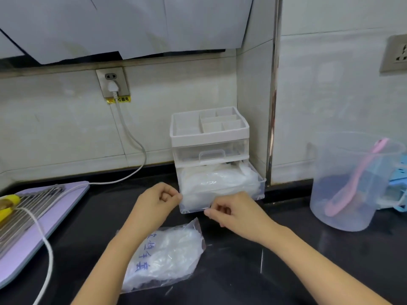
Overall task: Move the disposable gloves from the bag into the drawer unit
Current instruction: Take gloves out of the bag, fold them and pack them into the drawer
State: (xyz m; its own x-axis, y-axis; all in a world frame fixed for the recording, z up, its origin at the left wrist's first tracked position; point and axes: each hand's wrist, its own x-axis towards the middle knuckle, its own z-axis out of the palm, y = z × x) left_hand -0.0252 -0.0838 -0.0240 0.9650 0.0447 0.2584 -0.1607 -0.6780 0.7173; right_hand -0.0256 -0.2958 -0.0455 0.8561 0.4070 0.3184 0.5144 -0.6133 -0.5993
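— While the head view is all we have, where do the gloves sit?

— Mostly in the lower drawer (220, 188) of the drawer unit (210, 137), pulled out and heaped with thin white gloves (218, 181). More remain in the bag (167, 254) lying on the black counter (286, 260) just in front, under the left forearm.

— And the hands?

— The left hand (157, 200) has its fingers curled in at the drawer's front left corner; the right hand (233, 213) has fingers pinched narrow at the lower front edge. Whether either grips film or only plastic, I cannot tell.

— How will the gloves handle?

— Light, limp and slippery, I'd judge; they cling in a wad. Best taken as a loose bunch from the bag's open mouth.

— Other containers?

— The upper drawer (210, 151) looks empty, as do the top tray compartments (209, 124). A clear jug (350, 183) to the right holds a pink utensil (352, 181)
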